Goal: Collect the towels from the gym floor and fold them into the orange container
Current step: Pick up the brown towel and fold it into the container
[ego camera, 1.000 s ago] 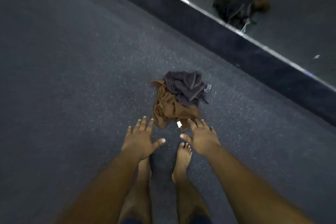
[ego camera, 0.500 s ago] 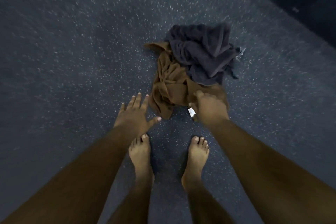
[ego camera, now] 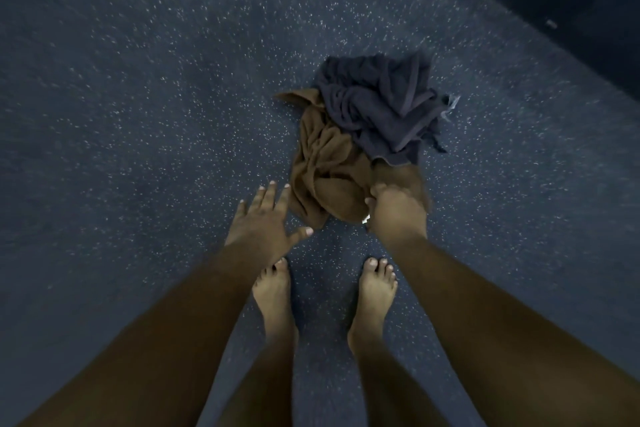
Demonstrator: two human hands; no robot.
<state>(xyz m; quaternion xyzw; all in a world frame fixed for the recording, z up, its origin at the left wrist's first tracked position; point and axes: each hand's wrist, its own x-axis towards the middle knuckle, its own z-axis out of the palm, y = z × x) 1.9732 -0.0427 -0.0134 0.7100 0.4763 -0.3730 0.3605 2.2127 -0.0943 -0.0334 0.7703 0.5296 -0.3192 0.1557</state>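
Fingers [ego camera: 379, 191] of right hand [ego camera: 396, 210] curled into near edge of brown towel [ego camera: 325, 177], gripping it; small white tag [ego camera: 365, 218] peeking out beside the thumb. Fingers of left hand [ego camera: 261, 225] straight and spread wide, holding nothing, tips just beside the brown towel's left edge. Dark grey towel [ego camera: 377, 107] crumpled on far part of the brown one, both lying on speckled gym floor [ego camera: 138, 97]. Bare feet [ego camera: 375, 291] planted on the floor near the heap. Orange container nowhere in view.
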